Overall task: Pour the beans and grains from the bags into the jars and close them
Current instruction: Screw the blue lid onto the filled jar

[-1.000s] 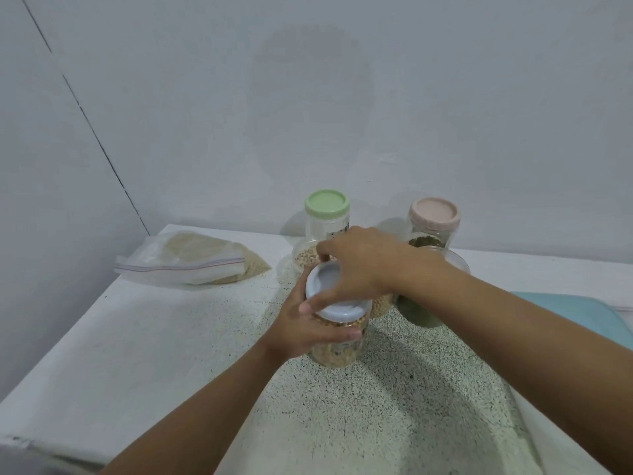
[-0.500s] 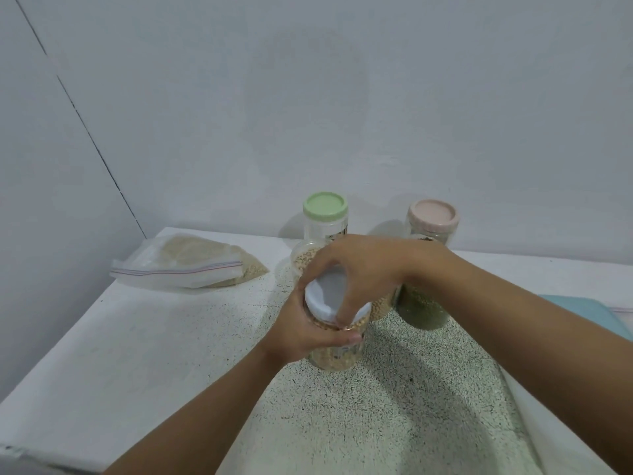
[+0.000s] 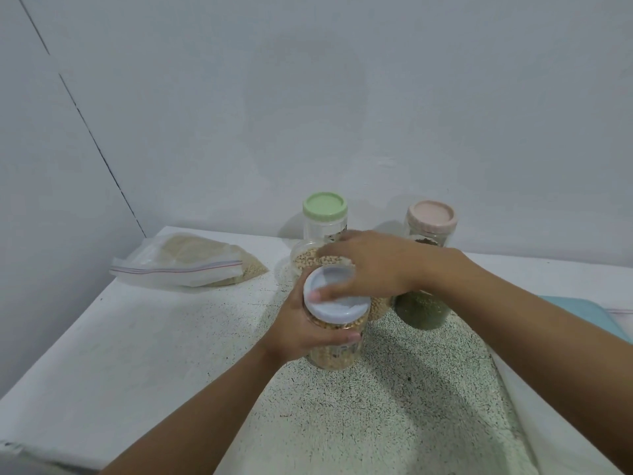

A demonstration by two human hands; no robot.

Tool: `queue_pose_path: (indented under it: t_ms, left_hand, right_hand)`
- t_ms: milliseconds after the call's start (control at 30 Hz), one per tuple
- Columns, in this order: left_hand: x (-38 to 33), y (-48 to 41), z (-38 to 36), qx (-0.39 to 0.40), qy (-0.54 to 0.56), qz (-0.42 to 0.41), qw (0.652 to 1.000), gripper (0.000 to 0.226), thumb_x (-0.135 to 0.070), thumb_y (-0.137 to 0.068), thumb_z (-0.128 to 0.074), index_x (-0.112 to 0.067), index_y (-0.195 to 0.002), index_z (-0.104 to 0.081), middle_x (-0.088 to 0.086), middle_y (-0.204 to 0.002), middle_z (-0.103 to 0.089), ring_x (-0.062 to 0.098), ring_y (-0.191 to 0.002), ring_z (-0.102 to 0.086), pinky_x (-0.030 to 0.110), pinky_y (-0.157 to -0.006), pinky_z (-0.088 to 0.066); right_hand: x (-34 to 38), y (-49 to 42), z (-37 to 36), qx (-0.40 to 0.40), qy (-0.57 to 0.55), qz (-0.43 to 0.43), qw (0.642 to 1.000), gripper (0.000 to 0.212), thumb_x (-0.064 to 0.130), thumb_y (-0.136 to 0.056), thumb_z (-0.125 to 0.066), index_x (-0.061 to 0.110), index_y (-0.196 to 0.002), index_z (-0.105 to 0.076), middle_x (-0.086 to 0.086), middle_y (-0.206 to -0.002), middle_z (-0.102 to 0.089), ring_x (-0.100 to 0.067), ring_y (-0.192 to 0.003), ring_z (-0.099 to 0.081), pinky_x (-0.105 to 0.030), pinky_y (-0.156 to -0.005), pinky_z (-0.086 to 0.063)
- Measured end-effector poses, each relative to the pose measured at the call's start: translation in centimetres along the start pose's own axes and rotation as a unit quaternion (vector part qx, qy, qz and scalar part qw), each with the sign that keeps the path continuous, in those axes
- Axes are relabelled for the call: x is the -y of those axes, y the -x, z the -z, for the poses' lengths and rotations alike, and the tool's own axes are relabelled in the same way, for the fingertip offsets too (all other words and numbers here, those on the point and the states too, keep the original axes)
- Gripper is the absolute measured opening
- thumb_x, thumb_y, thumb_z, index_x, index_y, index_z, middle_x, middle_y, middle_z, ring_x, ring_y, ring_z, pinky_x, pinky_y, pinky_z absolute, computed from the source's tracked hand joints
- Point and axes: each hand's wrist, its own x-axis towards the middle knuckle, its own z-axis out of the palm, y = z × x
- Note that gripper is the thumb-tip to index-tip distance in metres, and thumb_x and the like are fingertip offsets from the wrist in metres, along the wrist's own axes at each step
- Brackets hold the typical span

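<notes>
right now, left grip (image 3: 305, 332) is wrapping round the bean jar (image 3: 334, 356) at the centre of the desk (image 3: 137, 354), probably bracing it so it is not spinning. right grip (image 3: 371, 265) is curling over the white lid (image 3: 339, 305) from 2 o'clock, thumb and fingers pinching its rim, likely twisting it shut. green-lid jar (image 3: 325, 219) is standing at 12 o'clock and pink-lid jar (image 3: 431, 222) at 1 o'clock, both capped. grain bag (image 3: 191, 265) is lying at 10 o'clock, seemingly unpoured.
</notes>
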Motion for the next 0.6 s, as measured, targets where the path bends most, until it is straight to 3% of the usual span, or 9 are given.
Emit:
queue_pose_path:
  t_ms: [67, 167, 233, 300, 333, 367, 433, 500, 600]
  left_hand:
    - [-0.1, 0.0, -0.1, -0.004, 0.005, -0.001, 1.0, 0.104, -0.012, -0.054, -0.098, -0.016, -0.143, -0.044, 0.001, -0.131, -0.065, 0.018, -0.125, -0.062, 0.036, -0.101, -0.055]
    - [0.1, -0.1, 0.1, 0.002, 0.002, -0.007, 1.0, 0.102, -0.005, -0.057, -0.098, -0.022, -0.142, -0.045, 0.006, -0.13, -0.065, 0.02, -0.124, -0.063, 0.039, -0.1, -0.056]
    - [0.1, 0.0, 0.1, 0.0, -0.003, -0.006, 1.0, 0.099, -0.012, -0.055, -0.099, -0.027, -0.139, -0.048, 0.005, -0.13, -0.065, 0.023, -0.124, -0.063, 0.043, -0.099, -0.056]
    - [0.0, 0.0, 0.1, -0.011, -0.008, -0.006, 1.0, 0.1, -0.021, -0.053, -0.1, -0.028, -0.138, -0.049, 0.002, -0.131, -0.064, 0.021, -0.126, -0.06, 0.041, -0.101, -0.055]
    - [0.0, 0.0, 0.1, -0.012, -0.01, -0.007, 1.0, 0.1, -0.022, -0.052, -0.1, -0.028, -0.139, -0.049, 0.0, -0.131, -0.064, 0.02, -0.126, -0.06, 0.04, -0.101, -0.055]
    - [0.0, 0.0, 0.1, -0.01, -0.012, -0.007, 1.0, 0.101, -0.021, -0.053, -0.1, -0.027, -0.139, -0.049, 0.0, -0.131, -0.064, 0.019, -0.126, -0.06, 0.041, -0.102, -0.055]
    - [0.1, -0.1, 0.2, -0.001, -0.013, -0.01, 1.0, 0.102, -0.012, -0.055, -0.1, -0.024, -0.141, -0.047, 0.002, -0.132, -0.064, 0.022, -0.126, -0.061, 0.045, -0.102, -0.055]
    - [0.3, -0.2, 0.3, 0.0, -0.012, -0.013, 1.0, 0.104, -0.011, -0.055, -0.1, -0.018, -0.143, -0.046, 0.006, -0.133, -0.063, 0.024, -0.128, -0.06, 0.045, -0.105, -0.053]
    - [0.3, -0.1, 0.2, -0.001, -0.007, 0.005, 1.0, 0.109, -0.024, -0.05, -0.102, -0.017, -0.142, -0.045, 0.007, -0.13, -0.063, 0.024, -0.125, -0.062, 0.046, -0.103, -0.054]
  right_hand:
    - [0.1, 0.4, 0.4, 0.06, -0.016, 0.089, 0.994, 0.074, 0.059, -0.086, -0.071, 0.042, -0.151, -0.039, 0.006, -0.152, -0.043, -0.013, -0.139, -0.039, -0.032, -0.111, -0.032]
    - [0.0, 0.2, -0.1, 0.035, 0.027, 0.057, 0.997, 0.067, 0.064, -0.084, -0.07, 0.039, -0.143, -0.05, 0.005, -0.128, -0.056, -0.016, -0.12, -0.05, -0.032, -0.095, -0.04]
    - [-0.1, -0.2, -0.5, -0.021, 0.044, -0.023, 0.999, 0.063, 0.079, -0.086, -0.051, 0.022, -0.111, -0.062, 0.004, -0.091, -0.059, -0.018, -0.087, -0.057, -0.033, -0.072, -0.042]
    - [-0.6, -0.6, -0.8, -0.084, 0.037, -0.092, 0.992, 0.071, 0.082, -0.09, -0.034, 0.015, -0.074, -0.052, 0.0, -0.066, -0.052, -0.017, -0.061, -0.05, -0.033, -0.057, -0.035]
    - [-1.1, -0.7, -0.8, -0.115, 0.045, -0.097, 0.988, 0.072, 0.081, -0.091, -0.032, 0.015, -0.068, -0.049, -0.001, -0.063, -0.052, -0.017, -0.059, -0.049, -0.033, -0.056, -0.036]
    - [-1.5, -0.8, -0.9, -0.135, 0.054, -0.075, 0.987, 0.07, 0.081, -0.091, -0.035, 0.016, -0.071, -0.053, -0.001, -0.068, -0.057, -0.018, -0.063, -0.053, -0.033, -0.06, -0.04]
    - [-1.8, -0.6, -1.0, -0.092, 0.01, 0.015, 0.996, 0.051, 0.073, -0.089, -0.055, 0.025, -0.104, -0.063, 0.001, -0.103, -0.067, -0.017, -0.093, -0.06, -0.033, -0.083, -0.048]
    - [-1.4, -0.1, -0.8, 0.012, -0.044, 0.112, 0.993, 0.056, 0.056, -0.088, -0.072, 0.036, -0.137, -0.053, 0.009, -0.137, -0.055, -0.008, -0.124, -0.047, -0.026, -0.105, -0.035]
    - [-1.3, -0.1, -1.4, 0.032, -0.045, 0.143, 0.988, 0.068, 0.041, -0.084, -0.08, 0.041, -0.145, -0.049, 0.009, -0.143, -0.049, -0.003, -0.128, -0.04, -0.025, -0.106, -0.029]
